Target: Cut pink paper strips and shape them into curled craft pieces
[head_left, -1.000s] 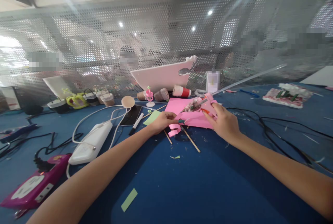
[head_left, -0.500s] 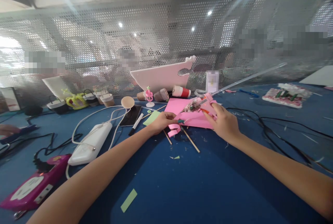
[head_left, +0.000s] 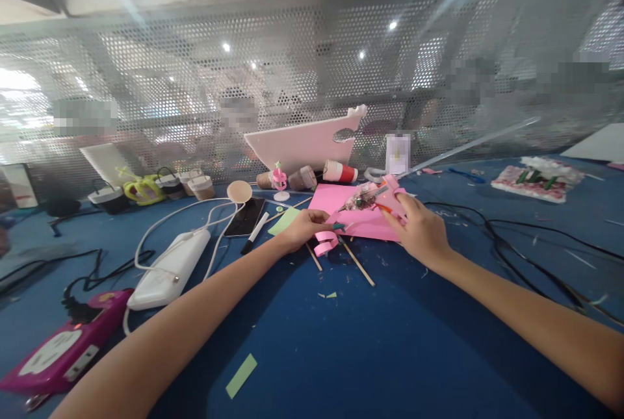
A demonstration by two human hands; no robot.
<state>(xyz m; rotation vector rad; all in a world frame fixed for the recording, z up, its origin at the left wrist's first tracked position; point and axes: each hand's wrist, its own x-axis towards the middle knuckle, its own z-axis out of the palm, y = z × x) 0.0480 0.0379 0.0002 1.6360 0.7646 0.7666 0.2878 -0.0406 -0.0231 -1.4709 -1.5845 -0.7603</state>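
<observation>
My left hand (head_left: 303, 227) is closed in a pinch on a curled pink paper strip (head_left: 325, 243) with a small green bit at its top, just in front of a pink paper sheet (head_left: 351, 212). My right hand (head_left: 416, 229) grips a pink hot glue gun (head_left: 381, 193). The gun's nozzle points left over the sheet toward the strip. Two thin wooden sticks (head_left: 357, 261) lie on the blue table (head_left: 370, 347) under the strip.
A white power bank (head_left: 169, 269) with cable, a phone (head_left: 246, 215) and a marker (head_left: 255, 231) lie to the left. A magenta power strip (head_left: 63, 349) sits at near left. Black cables (head_left: 507, 237) run on the right. Paper cups (head_left: 340, 171) and a perforated metal screen stand behind.
Both hands have stayed almost still. At the far left edge, a blue object and another person's hand that showed earlier are gone from view.
</observation>
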